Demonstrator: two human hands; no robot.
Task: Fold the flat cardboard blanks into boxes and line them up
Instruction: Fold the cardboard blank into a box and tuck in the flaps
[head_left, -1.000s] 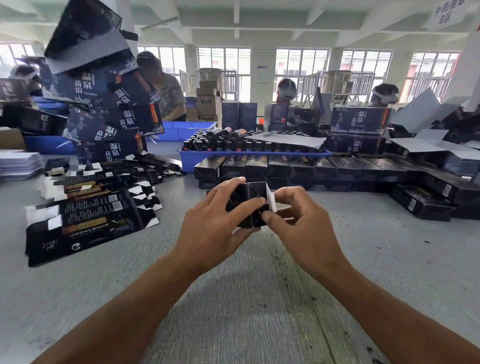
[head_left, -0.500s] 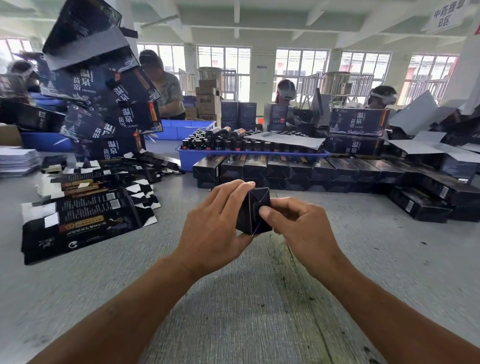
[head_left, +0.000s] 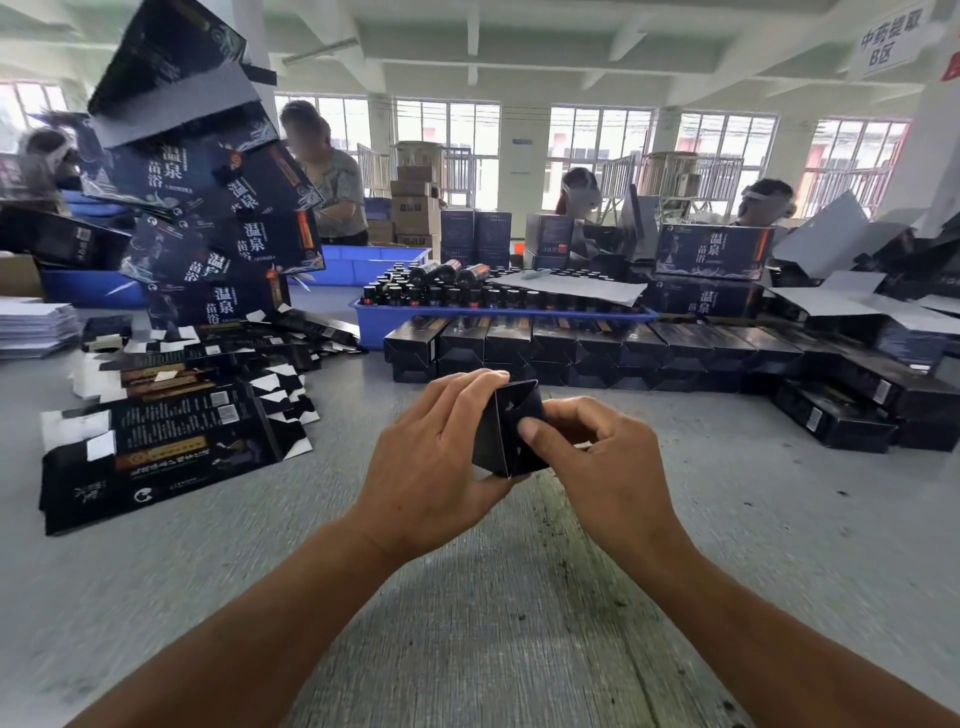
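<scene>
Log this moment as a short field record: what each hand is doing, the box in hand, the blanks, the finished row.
left hand: grips the box's left side
right hand: thumb presses the box's end face
box in hand: black, end toward the camera, held above the table
flat blanks: piled at left
finished boxes: rowed behind, before the blue tray of bottles

A grey table (head_left: 753, 519) bears flat blanks (head_left: 156, 447), a row of folded boxes (head_left: 597, 348) and a blue bottle tray (head_left: 498, 314).
</scene>
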